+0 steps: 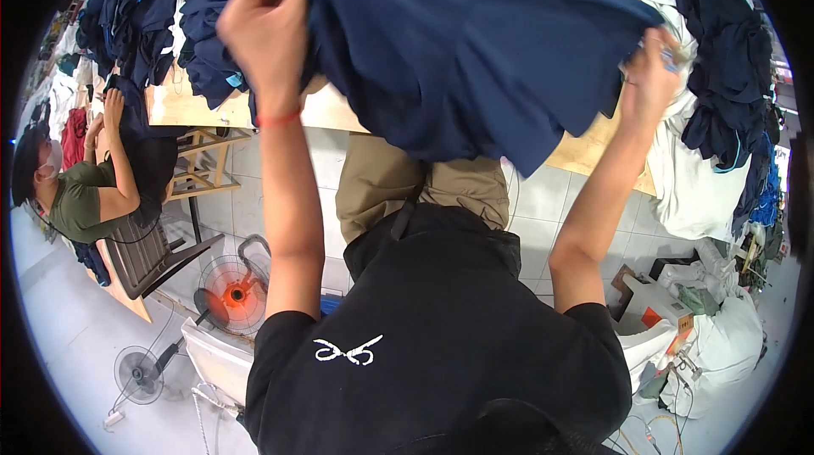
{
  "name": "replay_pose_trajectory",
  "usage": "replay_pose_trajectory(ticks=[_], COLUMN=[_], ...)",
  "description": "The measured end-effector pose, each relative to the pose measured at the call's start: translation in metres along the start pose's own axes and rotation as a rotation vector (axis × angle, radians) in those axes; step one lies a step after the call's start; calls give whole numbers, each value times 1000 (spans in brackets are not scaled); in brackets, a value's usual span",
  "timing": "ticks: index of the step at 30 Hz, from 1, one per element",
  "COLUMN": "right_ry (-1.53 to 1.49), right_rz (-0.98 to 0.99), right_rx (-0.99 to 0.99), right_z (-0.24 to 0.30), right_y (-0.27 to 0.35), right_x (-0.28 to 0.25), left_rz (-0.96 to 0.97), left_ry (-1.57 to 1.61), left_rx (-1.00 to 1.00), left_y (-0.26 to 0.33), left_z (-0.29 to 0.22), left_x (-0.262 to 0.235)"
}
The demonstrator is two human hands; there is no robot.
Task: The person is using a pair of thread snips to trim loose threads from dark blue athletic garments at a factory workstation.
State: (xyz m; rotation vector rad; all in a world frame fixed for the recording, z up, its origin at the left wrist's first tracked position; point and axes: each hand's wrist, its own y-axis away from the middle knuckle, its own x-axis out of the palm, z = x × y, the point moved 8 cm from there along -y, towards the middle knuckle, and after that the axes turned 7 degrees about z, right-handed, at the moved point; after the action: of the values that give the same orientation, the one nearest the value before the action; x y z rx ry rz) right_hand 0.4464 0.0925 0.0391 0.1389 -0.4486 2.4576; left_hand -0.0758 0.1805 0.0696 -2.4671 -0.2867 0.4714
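Observation:
A navy blue garment point(475, 56) is stretched between my two raised hands, above the near edge of the wooden table point(170, 106). My left hand point(267, 27) pinches its upper left corner, with a red band round the wrist. At the right end, my right hand point(653, 73) grips the other edge, its fingers slightly smeared by motion. The cloth hangs down in loose folds and covers part of the table and my lap. Which kind of garment it is, I cannot tell.
Heaps of navy garments point(136, 10) cover the table's far side and right end. White cloth point(699, 192) hangs off the right. At the left a co-worker point(85, 188) sits on a brown chair point(161, 251). Fans point(236, 294) and a box point(653, 307) stand on the floor.

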Motion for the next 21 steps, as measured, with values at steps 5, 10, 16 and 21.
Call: replay_pose_trajectory(ticks=[5,10,16,21], right_ry=[355,472,798,586], right_rz=[76,54,416,149], right_rx=[239,498,566,340], right_z=[-105,-139,-149,-16], right_y=[67,202,201,134], right_x=[-34,-65,-13,-5], left_rz=[177,387,474,457], left_ry=[-257,-125,-269,195], left_rx=[-140,-546,-467,-492], left_y=[104,221,235,134], left_z=[114,91,93,14], left_x=[40,41,62,28])
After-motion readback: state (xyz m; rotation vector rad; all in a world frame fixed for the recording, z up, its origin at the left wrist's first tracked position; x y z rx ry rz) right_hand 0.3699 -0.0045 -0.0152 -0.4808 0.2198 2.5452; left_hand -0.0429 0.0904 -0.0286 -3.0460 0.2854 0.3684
